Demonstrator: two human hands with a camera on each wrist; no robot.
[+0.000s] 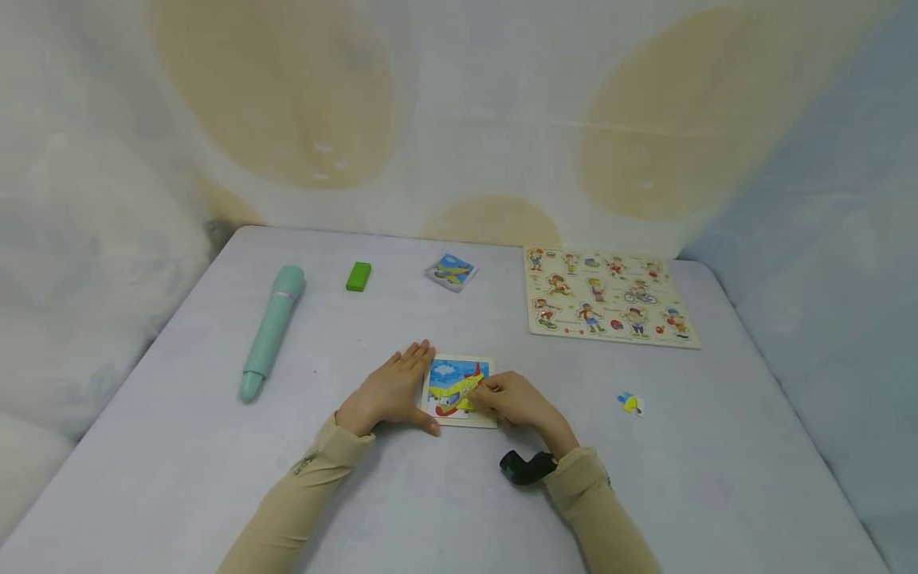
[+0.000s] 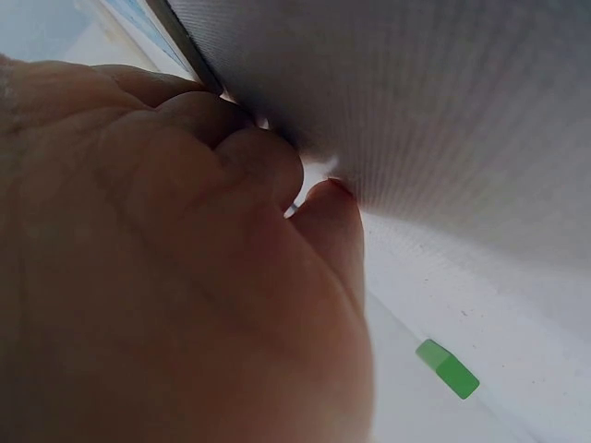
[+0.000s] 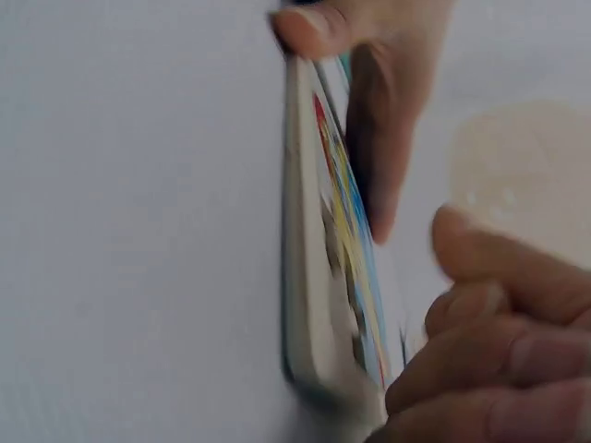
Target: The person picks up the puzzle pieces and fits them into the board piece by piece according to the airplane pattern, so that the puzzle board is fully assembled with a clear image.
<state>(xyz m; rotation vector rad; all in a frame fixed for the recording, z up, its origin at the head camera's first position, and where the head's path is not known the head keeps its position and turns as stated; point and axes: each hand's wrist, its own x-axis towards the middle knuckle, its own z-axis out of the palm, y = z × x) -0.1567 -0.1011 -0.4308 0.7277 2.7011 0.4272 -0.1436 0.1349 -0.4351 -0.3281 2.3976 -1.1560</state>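
A small framed jigsaw puzzle [image 1: 446, 381] with a yellow cartoon airplane on blue lies at the table's middle. My left hand [image 1: 396, 389] rests flat beside it, fingers extended along its left edge, thumb at the lower left corner. Over the puzzle's right side is my right hand [image 1: 518, 401], its fingers bent and fingertips close to the picture. The right wrist view shows those curled fingers [image 3: 503, 355] near the puzzle's wooden frame [image 3: 309, 240] and a notched gap in the picture; whether they pinch a piece is unclear. A loose puzzle piece [image 1: 631, 404], blue, yellow and white, lies farther right.
On the left lies a mint-green microphone-shaped object [image 1: 272, 333]. Toward the back are a green block [image 1: 358, 277], a small airplane picture card [image 1: 452, 273] and a wooden board with cartoon figures [image 1: 610, 296]. A dark wrist device [image 1: 527, 468] sits by the right sleeve.
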